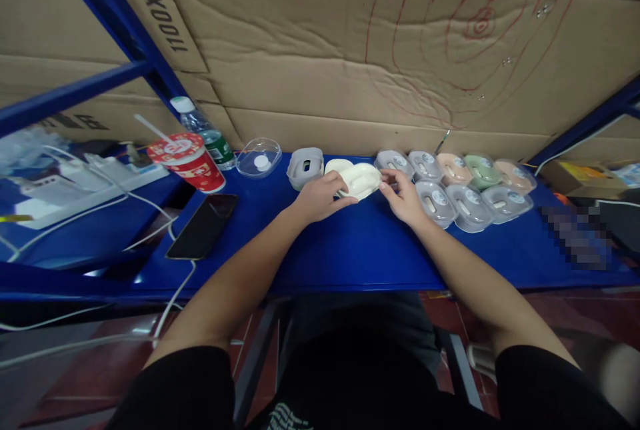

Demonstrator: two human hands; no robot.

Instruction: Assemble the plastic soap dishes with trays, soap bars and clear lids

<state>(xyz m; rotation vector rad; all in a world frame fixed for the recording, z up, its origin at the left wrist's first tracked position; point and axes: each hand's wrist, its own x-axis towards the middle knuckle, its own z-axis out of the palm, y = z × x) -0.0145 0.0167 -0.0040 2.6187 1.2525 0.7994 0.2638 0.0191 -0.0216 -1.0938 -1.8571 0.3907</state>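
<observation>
A cream, shallow moulded plastic piece (363, 179) is held tilted above the blue table, between my two hands. My left hand (323, 197) pinches its left end, thumb along the near edge. At its right end, the fingers of my right hand (403, 197) are closed on the rim. Another cream rounded part (338, 165) shows just behind it, partly covered. To the left stands a grey plastic container (305, 169) with a dark oval opening in its top. Beyond that lies a clear plastic lid (250, 162) with a small white round piece (261, 163) in it.
Several lidded boxes (471, 207) in grey, peach and green stand in two rows on the right. On the left are a phone (203, 227), a red paper cup (193, 163), a water bottle (213, 140) and a power strip (75, 193) with cables. Cardboard (300, 50) walls the back.
</observation>
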